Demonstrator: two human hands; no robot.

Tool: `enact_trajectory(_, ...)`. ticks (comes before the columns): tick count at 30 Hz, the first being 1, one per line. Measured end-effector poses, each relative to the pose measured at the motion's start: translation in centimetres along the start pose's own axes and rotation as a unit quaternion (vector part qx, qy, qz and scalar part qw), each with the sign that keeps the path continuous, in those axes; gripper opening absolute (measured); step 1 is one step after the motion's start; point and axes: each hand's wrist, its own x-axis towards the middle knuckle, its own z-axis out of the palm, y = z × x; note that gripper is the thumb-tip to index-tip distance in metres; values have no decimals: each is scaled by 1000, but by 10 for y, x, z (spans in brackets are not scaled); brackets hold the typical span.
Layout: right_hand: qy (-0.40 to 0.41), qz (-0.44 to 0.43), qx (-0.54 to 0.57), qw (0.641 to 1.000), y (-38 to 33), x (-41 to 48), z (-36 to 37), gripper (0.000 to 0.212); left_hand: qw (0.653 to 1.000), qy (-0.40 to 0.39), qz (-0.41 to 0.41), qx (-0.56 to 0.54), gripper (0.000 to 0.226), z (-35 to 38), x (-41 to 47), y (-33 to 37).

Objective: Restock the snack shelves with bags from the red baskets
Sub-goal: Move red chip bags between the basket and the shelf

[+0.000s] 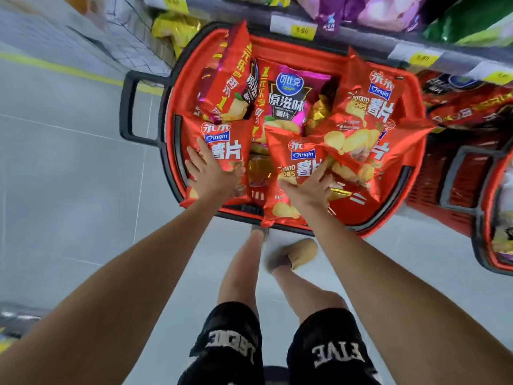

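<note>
- Head camera looks straight down into the red basket (280, 45), which sits on the grey tiled floor (69, 168) right against the snack shelf (369, 37).
- The left hand (213, 176) is spread wide, fingers straight, palm flat on a red chip bag (222, 140) at the near-left corner of the basket. It presses on the bag and is not curled round it.
- The right hand (308, 187) lies on the middle red bag (299, 159), which hangs over the near rim. Its thumb is splayed to the left and one finger points forward. The other fingers slip under an overlapping red bag (358, 151), so I cannot tell whether they pinch anything.
- Deeper in the basket, a dark bag with a blue badge (288, 93) lies flat in the centre. A tilted red bag (227, 70) leans at the far left, and another red bag (372, 93) stands at the far right.
- The basket's black handle (130, 107) sticks out to the left.
- A second red basket (458, 184) stands just beside the first on the right, partly cut off by the frame.
- Along the shelf edge there are yellow price tags (302, 31), with purple bags (361, 9) and a green bag (472, 20) above them and yellow bags (175, 26) off to the left.
- Below the basket, the person's black shorts (230, 345) with white lettering and a tan slipper (299, 254) show.
</note>
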Motion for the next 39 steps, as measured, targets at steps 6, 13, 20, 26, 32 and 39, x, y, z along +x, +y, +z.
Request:
enact_trajectory(6,59,-30,-13,998,8,14,16,101,999,42,2,23,111,18,8,-1)
enact_trajectory(13,53,-54,19,997,12,-1,0,96,998,64,-4,-22,99,-4,-9,1)
enact_trajectory(20,14,-101,56,993,27,-49,-30,88,994,96,9,-44,101,-43,-60,0)
enact_trajectory(26,37,-163,102,981,61,-106,-79,86,986,138,50,-82,99,-77,-141,20)
enact_trajectory(32,133,-235,176,947,117,-167,-169,69,964,151,164,-146,97,-97,-243,55)
enact_trajectory(39,265,-298,212,892,163,-234,-299,65,919,162,315,-174,96,-128,-356,136)
